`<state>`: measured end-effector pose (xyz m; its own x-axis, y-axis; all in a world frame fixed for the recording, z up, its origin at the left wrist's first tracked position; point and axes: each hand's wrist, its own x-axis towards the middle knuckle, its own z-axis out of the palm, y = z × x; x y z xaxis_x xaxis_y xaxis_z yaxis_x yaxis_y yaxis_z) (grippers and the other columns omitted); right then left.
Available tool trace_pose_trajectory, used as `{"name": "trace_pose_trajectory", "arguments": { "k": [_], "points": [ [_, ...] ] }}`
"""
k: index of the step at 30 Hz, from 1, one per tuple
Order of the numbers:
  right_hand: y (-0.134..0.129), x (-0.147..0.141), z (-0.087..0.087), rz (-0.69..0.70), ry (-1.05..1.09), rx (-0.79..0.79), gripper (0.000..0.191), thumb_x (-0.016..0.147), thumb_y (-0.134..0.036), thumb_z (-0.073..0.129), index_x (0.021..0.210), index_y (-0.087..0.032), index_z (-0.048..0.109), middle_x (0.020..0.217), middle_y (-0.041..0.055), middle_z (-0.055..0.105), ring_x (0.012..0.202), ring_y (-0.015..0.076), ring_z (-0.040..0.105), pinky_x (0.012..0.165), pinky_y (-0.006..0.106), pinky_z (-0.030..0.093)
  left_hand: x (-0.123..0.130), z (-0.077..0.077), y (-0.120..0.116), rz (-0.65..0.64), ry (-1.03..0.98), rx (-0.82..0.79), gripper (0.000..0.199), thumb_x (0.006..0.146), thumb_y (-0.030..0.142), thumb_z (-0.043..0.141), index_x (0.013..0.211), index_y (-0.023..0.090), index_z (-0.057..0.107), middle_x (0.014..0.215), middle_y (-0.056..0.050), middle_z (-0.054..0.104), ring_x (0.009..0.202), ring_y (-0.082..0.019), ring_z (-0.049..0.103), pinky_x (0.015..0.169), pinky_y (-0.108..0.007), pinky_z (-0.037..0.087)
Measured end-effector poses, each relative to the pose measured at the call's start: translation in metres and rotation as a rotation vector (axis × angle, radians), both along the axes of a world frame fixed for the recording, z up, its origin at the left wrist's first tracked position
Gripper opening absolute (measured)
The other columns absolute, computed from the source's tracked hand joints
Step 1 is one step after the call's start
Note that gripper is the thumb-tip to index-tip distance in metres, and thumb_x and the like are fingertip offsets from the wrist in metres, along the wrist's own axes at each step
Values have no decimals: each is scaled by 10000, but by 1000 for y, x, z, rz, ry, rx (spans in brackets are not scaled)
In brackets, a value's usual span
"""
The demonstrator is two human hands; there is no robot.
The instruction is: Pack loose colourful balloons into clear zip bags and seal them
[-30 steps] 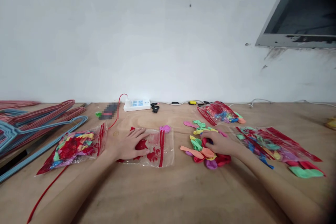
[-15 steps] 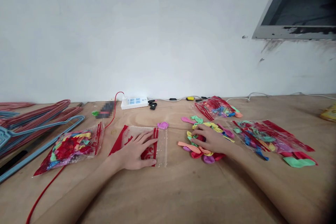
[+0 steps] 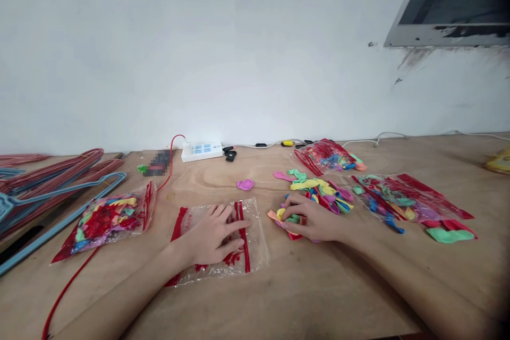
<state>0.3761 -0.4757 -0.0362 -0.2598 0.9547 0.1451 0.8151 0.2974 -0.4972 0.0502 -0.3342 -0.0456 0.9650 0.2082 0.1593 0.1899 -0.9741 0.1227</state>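
Observation:
My left hand (image 3: 213,236) lies with fingers spread on a clear zip bag (image 3: 257,234) that has red print and a red seal strip. The bag is flat on the table, its sealed end pointing right. My right hand (image 3: 313,218) is curled over a bunch of deflated balloons (image 3: 295,218), with yellow, green and orange ones showing between thumb and fingers. Behind its knuckles spreads a loose pile of more balloons (image 3: 314,186) in several colours. A single purple balloon (image 3: 245,185) rests beyond the bag. What sits under my right palm is hidden.
A filled balloon bag (image 3: 107,218) lies at left, beside red and blue hangers (image 3: 64,191). Two more balloon bags, one at back (image 3: 324,156) and one at right (image 3: 410,199), lie on the wooden table (image 3: 279,297). A power strip (image 3: 202,151) stands near the wall.
My left hand and the bag under it have shifted nearer and slightly right. My right hand has closed around some balloons, drawing them toward the near side, apart from the pile.

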Motion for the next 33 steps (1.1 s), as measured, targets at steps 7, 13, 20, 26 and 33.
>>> {"name": "trace_pose_trajectory", "arguments": {
  "k": [7,13,20,26,33],
  "points": [
    [-4,-15,-3,93,21,-6,211,1006,-426,713,939,-242,790,1132,79,658,1095,256,654,945,383,503,5,1,-8,-73,-76,-103,411,1060,493,627,1416,305,712,1068,-87,597,1049,-296,584,928,-444,499],
    [-8,-33,-7,128,-78,93,187,1038,-368,655,1159,-232,698,1075,72,642,1004,249,614,991,436,482,6,2,-13,-103,-111,-193,260,1058,378,646,1273,260,731,1229,-97,658,1161,-284,615,1026,-449,488],
    [-7,-42,-11,206,-245,179,211,1108,-342,536,1190,-250,706,1047,72,569,1011,252,562,1030,480,453,10,5,-14,-148,-113,-247,178,1099,303,569,1112,255,740,1275,-63,728,1181,-257,660,1091,-436,492],
    [-3,-37,-14,187,-194,159,191,1113,-331,547,1116,-236,713,1046,69,579,994,241,580,1020,465,455,6,11,-12,-138,-282,-284,173,1112,254,538,1085,238,708,1307,-84,717,1267,-247,647,1128,-430,499],
    [-2,-33,-15,194,-153,136,179,1107,-314,567,1103,-227,723,1073,81,590,1031,243,587,947,408,472,-5,28,-10,-9,-720,-289,103,1092,188,572,1055,217,663,1234,-93,713,1166,-226,691,1015,-389,567]
  ]
}}
